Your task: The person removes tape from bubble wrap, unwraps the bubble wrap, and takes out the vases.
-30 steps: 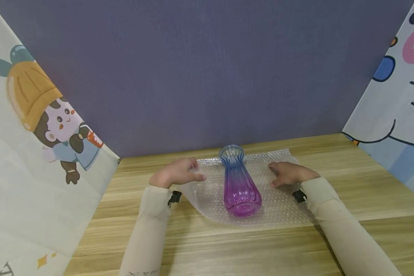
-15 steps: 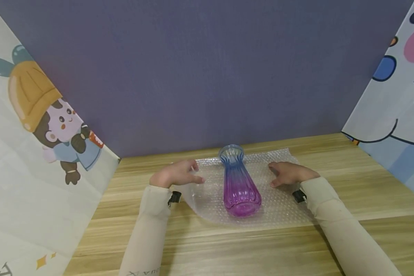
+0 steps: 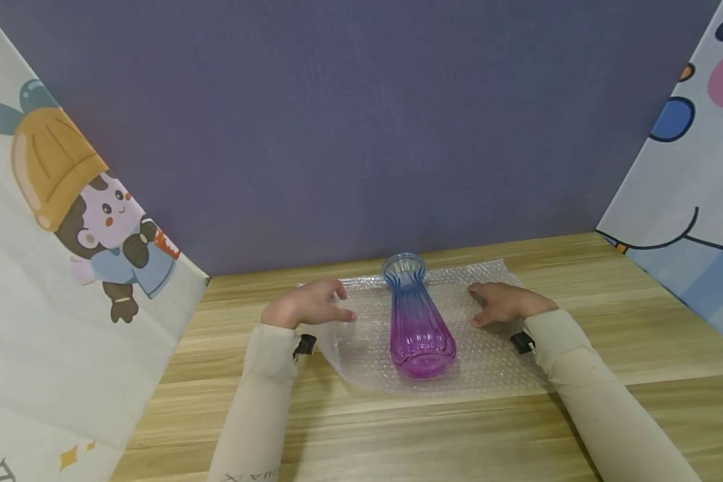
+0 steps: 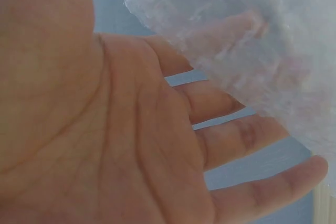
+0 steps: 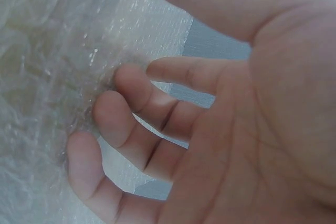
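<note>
A ribbed glass vase (image 3: 422, 328), blue at the neck and purple at the base, lies on its side on a sheet of bubble wrap (image 3: 367, 368). Its mouth points toward the back wall. My left hand (image 3: 308, 304) is at the sheet's left edge, which is lifted and curved. In the left wrist view the straight fingers (image 4: 247, 140) reach behind the bubble wrap (image 4: 252, 51). On the right side of the sheet, my right hand (image 3: 509, 304) has loosely bent fingers, their tips (image 5: 84, 156) against the bubble wrap (image 5: 42, 77). Neither hand touches the vase.
The wood-grain table (image 3: 397, 442) ends at a purple-grey wall panel (image 3: 361, 134) close behind the sheet. White printed side panels stand at left (image 3: 48, 335) and right (image 3: 669, 201). A small black camera (image 3: 304, 345) sits at the left wrist, another (image 3: 523, 343) at the right.
The bubble wrap's left edge has shifted slightly, and a bit of it now shows behind the left hand. Both hands and the vase stay nearly still.
</note>
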A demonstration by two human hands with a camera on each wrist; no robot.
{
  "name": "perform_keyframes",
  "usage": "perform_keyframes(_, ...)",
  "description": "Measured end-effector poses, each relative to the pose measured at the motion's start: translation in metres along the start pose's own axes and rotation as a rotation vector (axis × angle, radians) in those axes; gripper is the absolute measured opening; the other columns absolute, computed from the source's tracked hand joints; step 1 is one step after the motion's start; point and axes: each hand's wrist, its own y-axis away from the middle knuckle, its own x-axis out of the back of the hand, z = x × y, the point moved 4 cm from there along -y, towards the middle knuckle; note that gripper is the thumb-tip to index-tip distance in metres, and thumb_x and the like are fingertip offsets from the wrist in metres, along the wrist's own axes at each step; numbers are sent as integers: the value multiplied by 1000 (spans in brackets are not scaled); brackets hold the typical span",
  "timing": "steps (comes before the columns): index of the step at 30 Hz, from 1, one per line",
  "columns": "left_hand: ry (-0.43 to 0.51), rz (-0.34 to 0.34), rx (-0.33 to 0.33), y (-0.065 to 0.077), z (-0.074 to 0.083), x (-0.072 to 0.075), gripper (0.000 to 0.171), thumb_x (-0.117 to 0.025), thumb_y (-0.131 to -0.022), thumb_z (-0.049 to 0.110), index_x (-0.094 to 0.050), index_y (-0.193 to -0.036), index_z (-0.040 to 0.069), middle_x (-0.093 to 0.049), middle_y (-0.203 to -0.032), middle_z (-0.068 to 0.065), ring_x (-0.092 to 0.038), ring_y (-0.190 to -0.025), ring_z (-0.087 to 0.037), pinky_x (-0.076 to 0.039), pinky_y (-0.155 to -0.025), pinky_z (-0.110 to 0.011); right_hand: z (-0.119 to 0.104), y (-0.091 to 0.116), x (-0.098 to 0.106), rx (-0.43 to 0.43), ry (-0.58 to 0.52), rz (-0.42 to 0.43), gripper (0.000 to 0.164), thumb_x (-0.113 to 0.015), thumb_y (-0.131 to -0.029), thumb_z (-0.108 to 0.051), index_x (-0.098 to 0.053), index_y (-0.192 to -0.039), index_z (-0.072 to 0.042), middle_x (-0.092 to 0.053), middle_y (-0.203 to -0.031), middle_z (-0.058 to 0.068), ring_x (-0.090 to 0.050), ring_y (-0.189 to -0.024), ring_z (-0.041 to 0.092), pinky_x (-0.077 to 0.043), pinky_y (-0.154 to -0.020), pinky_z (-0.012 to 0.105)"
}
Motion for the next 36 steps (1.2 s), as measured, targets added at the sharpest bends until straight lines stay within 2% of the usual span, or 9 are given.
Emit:
perform_keyframes(7, 12, 0, 8, -1, 1, 1, 56, -72, -91, 48, -60, -129, 8, -70, -105, -2, -63, -97, -17, -55, -85, -37, 1, 0, 3, 4, 9, -4, 87, -77, -91, -30, -33, -149, 17, -40, -151, 41, -40, -139, 58, -37, -115, 67)
perform_keyframes(13, 13, 1, 18, -2, 2, 1, 59, -73, -91, 51, -60, -129, 8, -68, -100, -1, -61, -92, -16, -53, -81, -34, 3, 0, 6, 5, 7, -4, 87, -77, -91, -29, -32, -149, 18, -41, -150, 41, -41, -138, 58, -37, -115, 67)
perform_keyframes(18, 7, -3, 28, -3, 4, 2, 60, -71, -92, 52, -60, -130, 8, -61, -89, 1, -56, -82, -14, -49, -74, -31, 4, 1, 9, 7, 8, -7, 87, -77, -91, -28, -33, -149, 18, -42, -149, 41, -44, -136, 58, -38, -114, 67)
perform_keyframes(20, 1, -2, 29, -3, 4, 2, 60, -70, -92, 52, -60, -131, 8, -63, -91, 0, -57, -84, -15, -50, -75, -32, 5, 1, 10, 8, 11, -6, 86, -78, -90, -27, -33, -149, 18, -43, -148, 41, -44, -136, 57, -39, -113, 67)
perform_keyframes(23, -4, 4, 36, -3, 5, 2, 60, -71, -92, 52, -60, -132, 9, -69, -109, -3, -62, -97, -17, -55, -85, -37, 5, 0, 11, 3, 5, -6, 86, -77, -91, -27, -33, -149, 17, -43, -148, 41, -45, -136, 57, -39, -113, 66)
perform_keyframes(26, 7, 5, 46, -3, 6, 3, 61, -73, -91, 49, -59, -135, 9, -70, -122, -7, -65, -108, -20, -56, -93, -42, 7, 0, 12, 7, 10, -5, 86, -77, -90, -27, -33, -149, 18, -44, -147, 41, -46, -134, 57, -40, -112, 67)
perform_keyframes(36, 12, 28, 36, 2, 18, 7, 62, -73, -92, 46, -55, -140, 12, -67, -132, -9, -63, -121, -26, -54, -101, -47, 8, 2, 17, 5, -4, -12, 86, -77, -91, -28, -33, -149, 16, -42, -149, 41, -44, -136, 58, -39, -113, 67)
